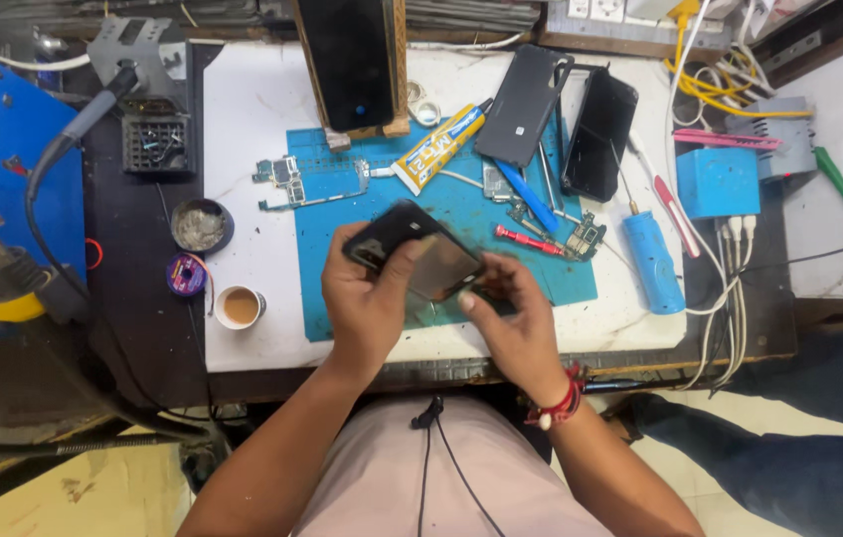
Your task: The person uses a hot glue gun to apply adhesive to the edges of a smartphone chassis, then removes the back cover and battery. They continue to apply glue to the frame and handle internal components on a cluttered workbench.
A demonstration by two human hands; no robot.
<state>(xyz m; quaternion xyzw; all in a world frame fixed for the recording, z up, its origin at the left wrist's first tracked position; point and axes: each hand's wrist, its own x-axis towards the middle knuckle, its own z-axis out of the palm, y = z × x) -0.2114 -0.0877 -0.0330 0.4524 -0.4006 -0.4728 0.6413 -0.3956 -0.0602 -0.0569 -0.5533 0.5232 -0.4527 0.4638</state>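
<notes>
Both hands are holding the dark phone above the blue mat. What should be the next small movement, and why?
Probably lower the phone onto the blue mat. Left hand and right hand both grip it in the air, tilted and blurred, so neither is free for the red screwdriver nearby.

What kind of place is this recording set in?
Most likely a phone repair bench. Both hands, left hand and right hand, hold an opened phone above a blue work mat, with loose circuit boards and a red screwdriver nearby.
</notes>
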